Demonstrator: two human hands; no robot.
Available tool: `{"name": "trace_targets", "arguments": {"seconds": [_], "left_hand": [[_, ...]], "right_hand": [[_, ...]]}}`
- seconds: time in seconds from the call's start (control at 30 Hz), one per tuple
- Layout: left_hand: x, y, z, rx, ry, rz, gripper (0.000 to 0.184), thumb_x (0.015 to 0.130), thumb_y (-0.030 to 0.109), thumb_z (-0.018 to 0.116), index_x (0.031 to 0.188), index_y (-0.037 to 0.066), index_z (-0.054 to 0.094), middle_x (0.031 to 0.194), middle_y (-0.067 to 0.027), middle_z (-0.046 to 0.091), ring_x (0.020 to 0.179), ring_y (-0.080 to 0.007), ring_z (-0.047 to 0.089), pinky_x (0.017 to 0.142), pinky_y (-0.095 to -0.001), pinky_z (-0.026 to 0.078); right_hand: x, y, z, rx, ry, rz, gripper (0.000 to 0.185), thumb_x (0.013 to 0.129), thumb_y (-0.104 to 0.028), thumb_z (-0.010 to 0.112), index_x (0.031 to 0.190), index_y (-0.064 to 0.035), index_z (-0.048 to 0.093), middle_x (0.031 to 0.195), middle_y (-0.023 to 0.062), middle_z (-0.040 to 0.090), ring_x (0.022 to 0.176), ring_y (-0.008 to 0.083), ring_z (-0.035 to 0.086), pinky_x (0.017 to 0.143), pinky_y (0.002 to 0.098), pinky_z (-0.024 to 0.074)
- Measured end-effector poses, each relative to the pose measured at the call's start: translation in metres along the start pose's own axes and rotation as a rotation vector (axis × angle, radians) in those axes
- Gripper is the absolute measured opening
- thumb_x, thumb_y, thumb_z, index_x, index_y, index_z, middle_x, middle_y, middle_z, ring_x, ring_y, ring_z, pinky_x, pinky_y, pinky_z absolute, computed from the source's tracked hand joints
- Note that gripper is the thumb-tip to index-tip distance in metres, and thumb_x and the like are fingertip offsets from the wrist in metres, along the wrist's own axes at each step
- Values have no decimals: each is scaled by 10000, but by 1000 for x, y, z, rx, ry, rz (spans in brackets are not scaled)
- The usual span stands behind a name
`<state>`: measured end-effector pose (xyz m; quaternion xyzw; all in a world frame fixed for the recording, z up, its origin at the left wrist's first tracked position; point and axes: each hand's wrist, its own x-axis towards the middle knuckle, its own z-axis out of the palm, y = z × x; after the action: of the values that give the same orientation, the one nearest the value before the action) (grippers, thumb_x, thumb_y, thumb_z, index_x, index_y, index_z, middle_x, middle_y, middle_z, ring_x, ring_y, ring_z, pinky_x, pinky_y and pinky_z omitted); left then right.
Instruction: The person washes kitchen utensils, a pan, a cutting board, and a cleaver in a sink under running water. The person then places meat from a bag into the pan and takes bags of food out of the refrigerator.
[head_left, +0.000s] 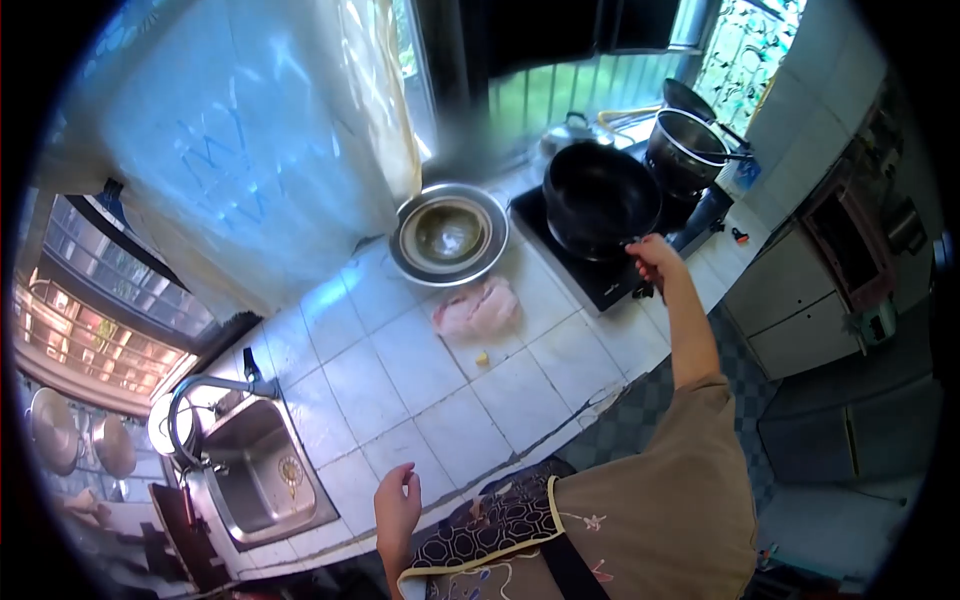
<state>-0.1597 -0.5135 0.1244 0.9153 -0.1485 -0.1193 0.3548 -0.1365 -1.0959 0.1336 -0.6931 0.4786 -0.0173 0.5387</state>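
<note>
My right hand is closed round the handle of a black pan, which sits on the left part of the black stove. Over the counter's front part, my left hand has its fingers curved with a gap between thumb and fingers, and nothing shows in it. Left of the stove are nested metal bowls. Just in front of them lies a pink cloth-like item, with a small yellow piece nearby on the tiles.
A pot stands on the stove's right part, and a metal lid is behind the pan. The sink with its curved faucet lies at the left. A cupboard stands at the right.
</note>
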Motion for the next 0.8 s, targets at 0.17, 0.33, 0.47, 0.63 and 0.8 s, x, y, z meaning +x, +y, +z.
{"name": "trace_targets", "arguments": {"seconds": [0.17, 0.33, 0.47, 0.63, 0.8], "left_hand": [[-9, 4, 3, 18, -8, -20, 212, 795, 100, 525, 974, -3, 573, 854, -161, 601, 770, -268, 593, 699, -328, 460], [-18, 2, 12, -5, -42, -33, 218, 795, 106, 524, 980, -1, 565, 851, -160, 596, 781, -275, 587, 697, -334, 458], [-24, 5, 13, 19, -78, -46, 225, 797, 116, 521, 989, 4, 556, 861, -158, 589, 806, -285, 578, 708, -348, 453], [-37, 8, 9, 31, -14, -120, 225, 797, 125, 524, 989, 12, 557, 876, -157, 588, 815, -285, 577, 714, -350, 453], [-55, 3, 12, 55, 22, -193, 233, 798, 135, 529, 995, 14, 560, 885, -159, 592, 812, -281, 581, 714, -350, 454]], "right_hand": [[15, 3, -14, -208, -44, 11, 180, 788, -193, 584, 769, -43, 486, 599, 59, 516, 470, 158, 511, 396, 316, 385], [-57, -12, 56, -820, 976, -769, 219, 703, -203, 622, 868, -88, 537, 928, 98, 515, 884, 266, 498, 704, 395, 416], [-69, 42, 168, -709, 382, -806, 256, 664, -214, 623, 893, -127, 548, 892, 78, 518, 905, 264, 486, 709, 429, 397], [-69, 62, 268, -695, 159, -817, 421, 651, -219, 623, 1031, -94, 494, 1034, 115, 471, 1004, 293, 434, 805, 438, 378], [-38, 34, 297, -543, 300, -811, 640, 579, -227, 676, 1139, -75, 405, 1150, 132, 408, 1088, 320, 365, 864, 455, 359]]}}
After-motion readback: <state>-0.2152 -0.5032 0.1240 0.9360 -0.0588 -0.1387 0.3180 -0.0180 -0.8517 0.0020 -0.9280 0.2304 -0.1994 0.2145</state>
